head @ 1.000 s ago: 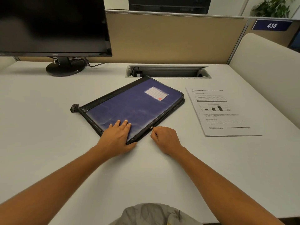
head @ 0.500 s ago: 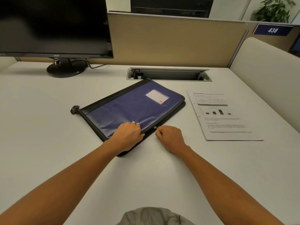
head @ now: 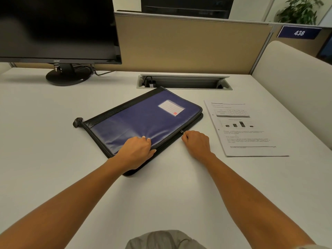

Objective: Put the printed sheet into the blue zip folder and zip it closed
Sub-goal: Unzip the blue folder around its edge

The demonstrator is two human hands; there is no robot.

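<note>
1. now your right hand [head: 196, 143] sits farther along the near edge of the blue zip folder [head: 143, 121] than it did a second ago, with the thumb and forefinger pressed together on the small metal zip pull [head: 182, 131].
2. so the pull has travelled from near the front corner toward the right-hand end of that edge, and the stretch behind it looks parted; you are unzipping, not closing.
3. meanwhile your left hand [head: 136, 152] has changed from lying flat with spread fingers on the blue cover to curling over the near corner, fingertips [head: 143, 137] on top and the thumb tucked at the edge, clamping the folder down against the pull.
4. the folder itself lies flat on the white desk [head: 53, 159], angled, its label pocket [head: 171, 107] at the far right and a black tab [head: 77, 122] sticking out at the far left corner.
5. the printed sheet [head: 240, 128] lies flat on the desk just right of the folder, apart from both hands and not yet touched.
6. by my reading you are early in the task: the zip needs to run round the right corner before the cover can lift enough to take the sheet.
7. keep the left hand firm, since the soft cover is wrinkling under it and the folder may slide.
</note>
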